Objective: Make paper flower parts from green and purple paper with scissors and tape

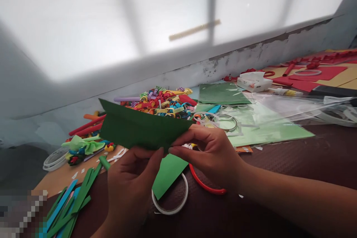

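Two thumbs nearly meet at the lower edge of the dark green sheet (142, 126): our left hand (134, 171) and our right hand (206, 152) both pinch it there, between thumb and fingers, the right nearer its right end. We would do well to press lightly and evenly, with the thumbs level along that edge, so the free part does not buckle. The sheet is raised just above and between our hands; its long axis runs from up left of the left hand, sloping down to the right one, and its sharp corner points up and left, away from both. Just below our hands are a brighter green piece (169, 174) and a white ring (186, 193), above the brown surface (217, 217)
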{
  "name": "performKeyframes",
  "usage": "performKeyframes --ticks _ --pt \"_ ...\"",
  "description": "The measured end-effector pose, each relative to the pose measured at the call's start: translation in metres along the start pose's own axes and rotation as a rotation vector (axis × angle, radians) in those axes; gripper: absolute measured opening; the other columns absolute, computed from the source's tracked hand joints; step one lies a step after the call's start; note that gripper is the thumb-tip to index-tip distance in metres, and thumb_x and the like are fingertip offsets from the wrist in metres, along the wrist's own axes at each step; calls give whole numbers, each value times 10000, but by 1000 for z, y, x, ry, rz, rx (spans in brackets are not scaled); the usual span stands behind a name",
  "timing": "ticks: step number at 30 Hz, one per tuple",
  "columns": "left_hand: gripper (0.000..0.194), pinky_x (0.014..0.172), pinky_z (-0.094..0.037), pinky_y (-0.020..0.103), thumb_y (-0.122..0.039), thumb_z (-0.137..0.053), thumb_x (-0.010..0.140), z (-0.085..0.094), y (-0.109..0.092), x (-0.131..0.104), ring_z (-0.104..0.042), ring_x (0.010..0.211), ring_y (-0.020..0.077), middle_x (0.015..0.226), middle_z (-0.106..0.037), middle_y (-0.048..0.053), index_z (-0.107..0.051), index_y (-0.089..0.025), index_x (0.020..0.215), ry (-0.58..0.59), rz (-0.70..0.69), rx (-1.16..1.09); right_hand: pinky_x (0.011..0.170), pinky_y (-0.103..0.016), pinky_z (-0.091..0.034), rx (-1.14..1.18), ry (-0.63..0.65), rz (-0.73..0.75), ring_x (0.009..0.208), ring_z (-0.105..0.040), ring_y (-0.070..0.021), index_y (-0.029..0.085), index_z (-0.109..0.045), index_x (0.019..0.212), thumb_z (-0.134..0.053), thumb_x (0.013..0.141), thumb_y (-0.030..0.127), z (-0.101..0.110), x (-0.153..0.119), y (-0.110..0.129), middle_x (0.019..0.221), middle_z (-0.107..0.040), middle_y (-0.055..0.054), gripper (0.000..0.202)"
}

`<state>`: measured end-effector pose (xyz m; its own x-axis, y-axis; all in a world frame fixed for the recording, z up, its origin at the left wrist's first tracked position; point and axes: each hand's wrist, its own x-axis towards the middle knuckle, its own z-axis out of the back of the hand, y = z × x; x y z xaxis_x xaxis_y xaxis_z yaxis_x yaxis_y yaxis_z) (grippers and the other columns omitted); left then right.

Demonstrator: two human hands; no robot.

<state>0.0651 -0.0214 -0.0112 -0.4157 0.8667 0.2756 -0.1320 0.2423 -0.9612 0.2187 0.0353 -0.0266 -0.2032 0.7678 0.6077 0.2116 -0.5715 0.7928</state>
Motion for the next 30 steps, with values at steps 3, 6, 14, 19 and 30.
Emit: performKeyframes --ticks 3,6,14,19,30 --pt "271 555 -547 214 -326 -864 675 -4 2 -2 -689 577 144 627 -736 -33 -621 -219 623 -45 -32 46 582 -276 -550 48 -35 -82 647 -686 -160 206 -765 738 -855 741 358 -4 -3 0 697 -745 -15 177" --pt "307 581 -567 228 -316 -870 684 -8 0 -4 -734 619 177 649 -755 -35 -637 -239 867 -63 -57 13 571 -274 -553 81 -71 -144 629 -685 -159 206 -757 712 -867 726 358 -6 -4 0 684 -747 -20 188" --pt "823 826 -615 299 -262 -852 742 -12 -10 2 -717 1092 245 1127 -771 14 -452 -387 1450 194 50 -428 538 -283 -568 304 -149 -199 585 -665 -150 240 -599 853 -915 636 416 -6 2 0 668 -684 36 422" --pt "333 805 -628 295 -291 -849 755 -12 3 2 -738 1020 244 1048 -799 47 -763 -234 1072 236 178 -361 564 -357 -603 373 -93 -258 624 -713 -208 340 -437 1295 -916 655 368 -7 -1 -4 676 -666 72 800" --pt "338 821 -628 239 -286 -894 699 -11 6 2 -758 947 176 1033 -807 5 -791 -287 1021 125 199 -385 874 -418 -615 412 27 -377 927 -742 -268 217 -763 845 -941 586 378 -5 1 0 897 -777 -29 353"
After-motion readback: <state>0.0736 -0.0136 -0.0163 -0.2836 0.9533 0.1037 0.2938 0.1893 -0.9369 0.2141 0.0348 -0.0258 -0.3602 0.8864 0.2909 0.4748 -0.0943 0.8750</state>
